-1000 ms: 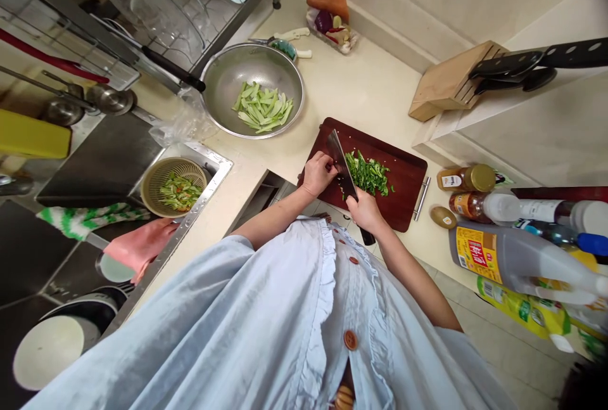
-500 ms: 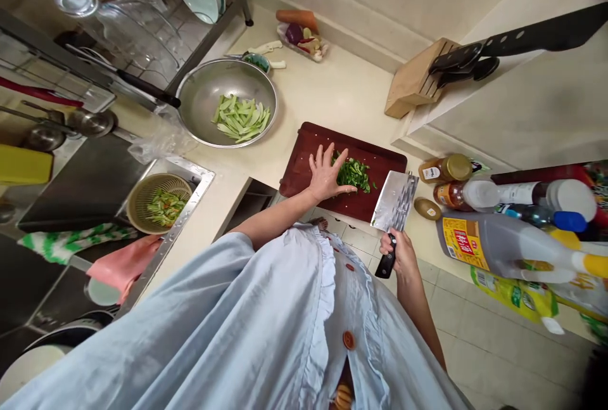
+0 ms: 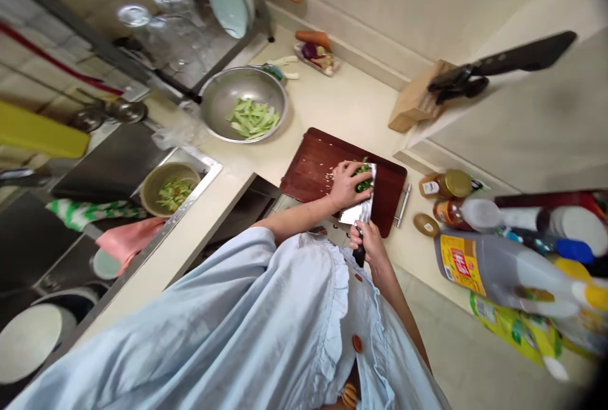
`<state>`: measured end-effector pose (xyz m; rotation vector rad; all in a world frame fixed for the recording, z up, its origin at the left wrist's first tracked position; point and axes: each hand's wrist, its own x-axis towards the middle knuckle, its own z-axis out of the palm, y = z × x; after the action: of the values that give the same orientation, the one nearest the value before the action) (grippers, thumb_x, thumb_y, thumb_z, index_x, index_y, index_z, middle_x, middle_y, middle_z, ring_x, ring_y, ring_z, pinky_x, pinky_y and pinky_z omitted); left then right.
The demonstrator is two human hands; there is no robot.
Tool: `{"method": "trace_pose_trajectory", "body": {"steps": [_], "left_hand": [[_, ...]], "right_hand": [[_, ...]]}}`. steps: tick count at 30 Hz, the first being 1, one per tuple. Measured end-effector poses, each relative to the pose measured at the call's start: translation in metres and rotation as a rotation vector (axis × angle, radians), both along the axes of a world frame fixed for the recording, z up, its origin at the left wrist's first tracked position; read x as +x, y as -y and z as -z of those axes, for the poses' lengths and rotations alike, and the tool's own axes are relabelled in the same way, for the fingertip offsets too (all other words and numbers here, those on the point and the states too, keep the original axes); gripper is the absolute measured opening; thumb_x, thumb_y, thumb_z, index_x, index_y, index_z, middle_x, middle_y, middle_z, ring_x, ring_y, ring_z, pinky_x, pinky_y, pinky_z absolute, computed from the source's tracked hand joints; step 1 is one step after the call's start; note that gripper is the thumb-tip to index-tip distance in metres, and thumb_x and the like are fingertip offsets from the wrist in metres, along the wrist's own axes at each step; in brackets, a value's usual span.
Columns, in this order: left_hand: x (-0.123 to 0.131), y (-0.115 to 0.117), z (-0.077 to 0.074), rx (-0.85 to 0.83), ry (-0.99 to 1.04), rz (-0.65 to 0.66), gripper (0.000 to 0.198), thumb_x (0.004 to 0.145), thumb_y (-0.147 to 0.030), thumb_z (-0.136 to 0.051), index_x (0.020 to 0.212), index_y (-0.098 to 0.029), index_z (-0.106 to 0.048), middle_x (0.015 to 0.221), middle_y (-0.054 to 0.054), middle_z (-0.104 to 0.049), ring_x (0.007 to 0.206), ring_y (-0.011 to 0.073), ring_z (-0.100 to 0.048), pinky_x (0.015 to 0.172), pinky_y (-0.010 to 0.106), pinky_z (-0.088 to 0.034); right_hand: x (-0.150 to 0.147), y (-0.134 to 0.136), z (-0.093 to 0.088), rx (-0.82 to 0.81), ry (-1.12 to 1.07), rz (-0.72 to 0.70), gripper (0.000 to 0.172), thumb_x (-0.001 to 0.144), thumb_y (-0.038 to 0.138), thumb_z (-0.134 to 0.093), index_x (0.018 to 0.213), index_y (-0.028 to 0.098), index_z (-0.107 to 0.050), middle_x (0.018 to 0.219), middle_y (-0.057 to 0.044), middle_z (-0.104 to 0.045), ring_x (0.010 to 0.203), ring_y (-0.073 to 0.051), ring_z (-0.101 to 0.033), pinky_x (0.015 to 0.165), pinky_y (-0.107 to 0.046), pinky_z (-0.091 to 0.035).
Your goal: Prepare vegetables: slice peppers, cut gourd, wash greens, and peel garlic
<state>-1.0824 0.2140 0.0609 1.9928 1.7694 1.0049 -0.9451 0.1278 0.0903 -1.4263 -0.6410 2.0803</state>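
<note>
My right hand [image 3: 369,243] is shut around the black handle of a steel Chinese cleaver [image 3: 356,212], whose blade lies low across the near edge of a dark red-brown wooden cutting board [image 3: 308,172]. My left hand [image 3: 348,185] rests on the board and curves over chopped green vegetable [image 3: 363,179], pressing it against the blade. Most of the pile is hidden by the fingers. Small pale bits dot the board beside my left hand.
A steel bowl [image 3: 216,102] of sliced pale-green stalks stands beyond the board. To the left, a woven basket [image 3: 151,189] sits in a steel sink [image 3: 209,169]. A wooden knife block [image 3: 413,101] stands at the back, and several bottles [image 3: 503,264] crowd the right.
The cleaver has swung from beside the board onto it, blade low. My left hand has moved from flat beside the greens to over them, and the greens now sit at the blade.
</note>
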Motion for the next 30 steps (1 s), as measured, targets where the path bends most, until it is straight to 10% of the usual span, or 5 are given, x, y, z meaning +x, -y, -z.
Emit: {"method": "trace_pose_trajectory", "body": {"steps": [7,15,22,30], "left_hand": [[-0.019,-0.002,-0.060,0.119,-0.059,-0.110,0.038,0.081,-0.050,-0.064,0.113,-0.030,-0.070,0.136,0.001,-0.057,0.135,0.0282,-0.038,0.113,0.044,-0.036],[-0.165,0.075,-0.083,0.162,-0.050,-0.566,0.033,0.084,-0.045,-0.062,0.111,-0.028,-0.068,0.135,0.008,-0.056,0.134,0.0285,-0.036,0.111,0.050,-0.034],[-0.339,0.181,-0.056,0.178,-0.027,-1.031,0.031,0.082,-0.039,-0.065,0.109,-0.025,-0.068,0.129,0.009,-0.057,0.126,0.0295,-0.041,0.107,0.050,-0.034],[-0.467,0.241,0.041,0.002,0.155,-1.356,0.028,0.078,-0.027,-0.067,0.104,-0.020,-0.070,0.120,0.012,-0.061,0.116,0.0284,-0.052,0.100,0.046,-0.041]], "right_hand": [[-0.002,-0.016,-0.044,0.165,0.031,-0.146,0.034,0.073,0.035,-0.069,0.067,0.021,-0.038,0.052,0.009,-0.041,0.038,-0.003,-0.030,0.034,-0.015,-0.029],[-0.135,-0.007,-0.072,0.207,-0.017,-0.573,0.034,0.076,0.035,-0.068,0.068,0.021,-0.038,0.053,0.008,-0.044,0.039,-0.004,-0.032,0.035,-0.017,-0.031],[-0.329,0.032,-0.062,0.145,-0.043,-1.009,0.032,0.071,0.034,-0.066,0.072,0.023,-0.036,0.050,0.010,-0.043,0.038,-0.004,-0.031,0.034,-0.017,-0.030],[-0.462,0.066,-0.019,0.151,0.171,-1.091,0.017,0.068,0.025,-0.056,0.074,0.022,-0.039,0.048,0.009,-0.043,0.036,-0.004,-0.032,0.033,-0.017,-0.028]]}}
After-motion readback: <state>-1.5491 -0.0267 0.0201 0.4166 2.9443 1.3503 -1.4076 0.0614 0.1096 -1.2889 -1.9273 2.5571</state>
